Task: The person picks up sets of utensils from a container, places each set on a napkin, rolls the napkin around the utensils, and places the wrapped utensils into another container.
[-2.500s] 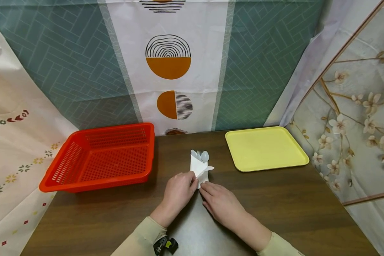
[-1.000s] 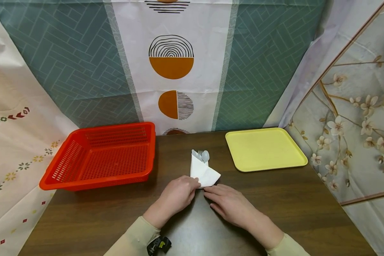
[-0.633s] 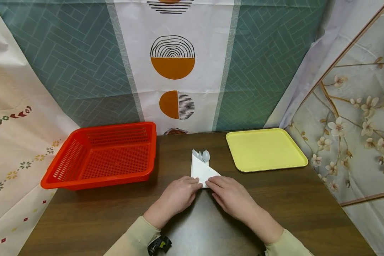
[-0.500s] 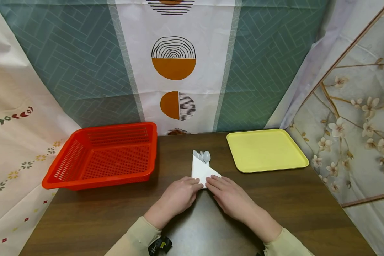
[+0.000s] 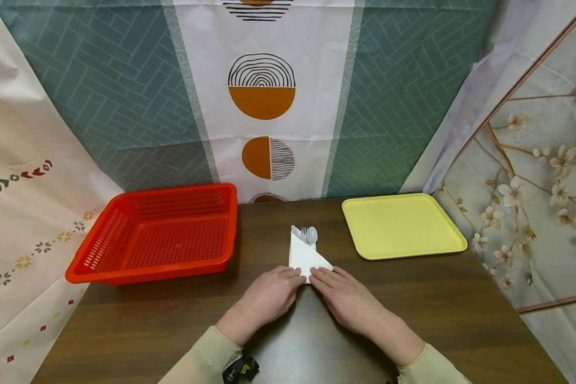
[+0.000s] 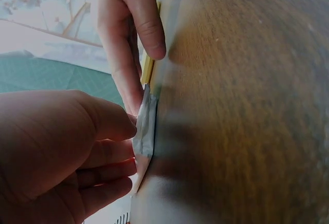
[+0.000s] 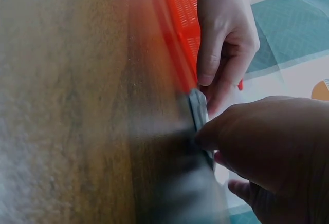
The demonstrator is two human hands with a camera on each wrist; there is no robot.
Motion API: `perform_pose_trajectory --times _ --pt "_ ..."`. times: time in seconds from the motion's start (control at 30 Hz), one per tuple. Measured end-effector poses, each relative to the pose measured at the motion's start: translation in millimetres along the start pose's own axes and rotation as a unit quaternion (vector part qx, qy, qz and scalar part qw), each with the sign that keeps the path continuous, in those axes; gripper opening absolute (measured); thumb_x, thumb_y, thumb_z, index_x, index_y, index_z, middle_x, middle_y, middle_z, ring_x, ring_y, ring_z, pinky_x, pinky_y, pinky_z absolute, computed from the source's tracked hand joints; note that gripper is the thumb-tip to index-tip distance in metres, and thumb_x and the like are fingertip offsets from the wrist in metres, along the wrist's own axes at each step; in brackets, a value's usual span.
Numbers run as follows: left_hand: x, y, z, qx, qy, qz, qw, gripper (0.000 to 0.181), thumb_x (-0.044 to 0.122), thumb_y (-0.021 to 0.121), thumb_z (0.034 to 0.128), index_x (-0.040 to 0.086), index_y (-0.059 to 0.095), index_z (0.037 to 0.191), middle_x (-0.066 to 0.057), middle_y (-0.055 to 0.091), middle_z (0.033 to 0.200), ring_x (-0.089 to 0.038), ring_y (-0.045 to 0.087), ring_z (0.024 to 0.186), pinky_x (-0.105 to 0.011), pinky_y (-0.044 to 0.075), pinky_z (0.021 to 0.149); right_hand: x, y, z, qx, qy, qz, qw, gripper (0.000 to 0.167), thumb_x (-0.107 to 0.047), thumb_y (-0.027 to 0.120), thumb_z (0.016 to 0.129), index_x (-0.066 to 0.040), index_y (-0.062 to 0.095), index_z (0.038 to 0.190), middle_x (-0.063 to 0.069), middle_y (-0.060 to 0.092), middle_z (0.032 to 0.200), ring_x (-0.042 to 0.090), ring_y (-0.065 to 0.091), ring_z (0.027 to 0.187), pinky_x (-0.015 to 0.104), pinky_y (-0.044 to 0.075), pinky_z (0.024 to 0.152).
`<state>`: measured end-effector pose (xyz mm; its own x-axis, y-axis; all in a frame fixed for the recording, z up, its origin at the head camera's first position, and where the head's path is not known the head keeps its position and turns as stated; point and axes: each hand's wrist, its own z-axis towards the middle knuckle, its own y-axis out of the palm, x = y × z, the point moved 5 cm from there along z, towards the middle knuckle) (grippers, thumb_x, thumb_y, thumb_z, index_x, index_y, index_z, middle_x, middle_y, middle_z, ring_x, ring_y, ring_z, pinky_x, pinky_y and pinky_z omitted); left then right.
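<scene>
A white paper napkin (image 5: 303, 258), folded to a slanted upper edge, lies on the table in the head view. A pale plastic spoon (image 5: 312, 234) and fork (image 5: 304, 231) stick out of its far end, with another pale utensil tip at their left. My left hand (image 5: 269, 297) rests its fingertips on the napkin's near left part. My right hand (image 5: 348, 298) lays its fingers over the near right part and the right corner. Both wrist views show the napkin edge-on, thumbs at its near edge. The utensils' lower parts are hidden inside the napkin.
On the left stands a red perforated basket (image 5: 149, 278). A yellow tray (image 5: 403, 226) lies at the back right of the brown wooden table (image 5: 139, 336). Patterned cloths (image 5: 312, 96) hang behind the table and along both sides.
A napkin flap that my left hand gripped at first now lies flat, its corner pointing right. My right hand has moved up from the napkin's near edge onto that fold.
</scene>
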<state>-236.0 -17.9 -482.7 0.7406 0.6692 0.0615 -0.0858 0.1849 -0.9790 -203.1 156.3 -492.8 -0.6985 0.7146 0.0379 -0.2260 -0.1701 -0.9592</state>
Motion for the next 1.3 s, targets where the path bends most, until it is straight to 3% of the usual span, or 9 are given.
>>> perform_pose_trajectory --times 0.17,0.4,0.63,1.07,1.17,1.3 --pt "2.5 -0.5 -0.9 -0.001 0.010 0.013 0.9999 0.030 0.015 0.079 0.1008 0.011 0.079 0.131 -0.008 0.075 0.139 -0.026 0.072 0.125 -0.038 0.057 0.107 0.0 0.9 -5.0 -0.026 0.005 0.002 0.9996 0.055 -0.023 0.077 0.105 -0.004 0.062 0.155 0.012 0.058 0.162 0.028 0.058 0.147 0.053 0.042 0.123" --pt "3.1 0.5 -2.0 -0.011 0.008 0.028 0.9995 0.034 0.017 0.079 0.1008 0.012 0.078 0.134 -0.008 0.074 0.142 -0.026 0.070 0.129 -0.037 0.055 0.109 2.1 3.6 -12.5 -0.060 0.024 0.030 0.9974 0.069 -0.044 0.071 0.108 -0.004 0.054 0.161 0.013 0.049 0.170 0.030 0.049 0.155 0.056 0.037 0.126" --pt "3.4 1.9 -3.1 -0.005 0.014 0.037 0.9992 0.034 0.018 0.078 0.1015 0.011 0.078 0.135 -0.008 0.074 0.141 -0.026 0.070 0.129 -0.036 0.054 0.111 -0.6 -2.0 -9.5 -0.030 0.024 0.026 0.9989 0.072 -0.048 0.074 0.105 -0.002 0.057 0.158 0.014 0.053 0.166 0.032 0.049 0.154 0.057 0.038 0.125" --pt "-1.9 1.7 -2.5 -0.016 -0.017 -0.007 0.9997 0.037 0.016 0.075 0.1042 0.006 0.073 0.140 -0.010 0.072 0.145 -0.026 0.068 0.133 -0.039 0.053 0.113 -2.9 -2.3 9.4 -0.053 0.020 0.033 0.9978 0.064 -0.043 0.073 0.107 -0.002 0.062 0.154 0.014 0.057 0.162 0.030 0.055 0.149 0.055 0.038 0.125" --pt "-5.4 2.5 -2.0 -0.030 -0.018 0.000 0.9994 0.041 0.014 0.072 0.1059 0.003 0.069 0.145 -0.013 0.067 0.152 -0.029 0.063 0.141 -0.042 0.049 0.118 -2.4 -2.5 13.3 -0.048 0.014 0.030 0.9983 0.063 -0.044 0.074 0.106 -0.001 0.065 0.151 0.015 0.061 0.159 0.031 0.057 0.148 0.055 0.039 0.125" --pt "-12.3 4.1 3.7 -0.072 -0.026 0.003 0.9971 0.046 0.012 0.062 0.1107 0.001 0.060 0.156 -0.015 0.056 0.163 -0.032 0.051 0.153 -0.046 0.041 0.125 -1.5 -3.5 16.4 -0.051 0.014 0.030 0.9981 0.061 -0.044 0.075 0.105 -0.001 0.067 0.149 0.015 0.063 0.156 0.031 0.058 0.147 0.054 0.039 0.125"
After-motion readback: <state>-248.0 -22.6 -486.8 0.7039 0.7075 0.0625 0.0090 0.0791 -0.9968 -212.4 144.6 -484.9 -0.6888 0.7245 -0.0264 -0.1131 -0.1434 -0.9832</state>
